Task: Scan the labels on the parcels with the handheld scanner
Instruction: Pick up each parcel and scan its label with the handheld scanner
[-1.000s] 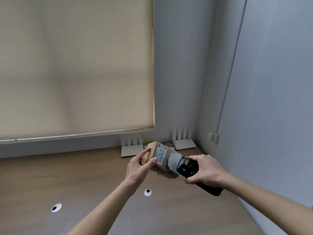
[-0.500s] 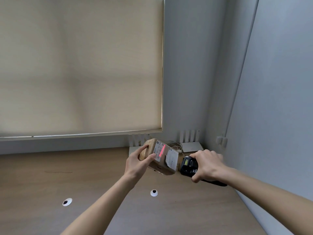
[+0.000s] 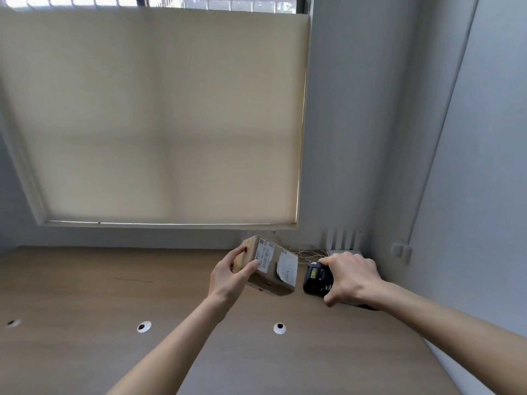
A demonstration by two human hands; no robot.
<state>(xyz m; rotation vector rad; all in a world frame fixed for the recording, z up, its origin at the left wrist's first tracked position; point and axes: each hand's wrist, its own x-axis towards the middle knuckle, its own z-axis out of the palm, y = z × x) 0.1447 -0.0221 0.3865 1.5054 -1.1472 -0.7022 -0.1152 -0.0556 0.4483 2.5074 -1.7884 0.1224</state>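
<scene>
- Gripping a brown parcel [image 3: 269, 276], the left hand [image 3: 228, 276] curls fingers over its far end and presses the thumb on the near face, close to a white barcode label [image 3: 265, 256].
- Left forearm runs up from the lower middle of the view, wrist bent slightly toward the parcel.
- The parcel is tilted above the desk [image 3: 85, 295], labelled face turned up and toward the right hand; whether its lower corner touches the desk I cannot tell.
- A second white label [image 3: 287, 268] sits on the parcel's right part.
- The right hand [image 3: 352, 276] is wrapped round a black scanner [image 3: 316, 280], fingers over the top, thumb underneath; its back faces the camera.
- The scanner lies just beside the parcel's right end, its small screen facing up, front end toward the parcel, apart from it.
- Right forearm comes in from the lower right, nearly level over the desk.
- Behind the hands: tangled cables [image 3: 309, 250] and a white router [image 3: 342, 242] by the wall; a beige blind [image 3: 159, 115] covers the window.
- Three round grommets [image 3: 279, 328] are set in the desk.
</scene>
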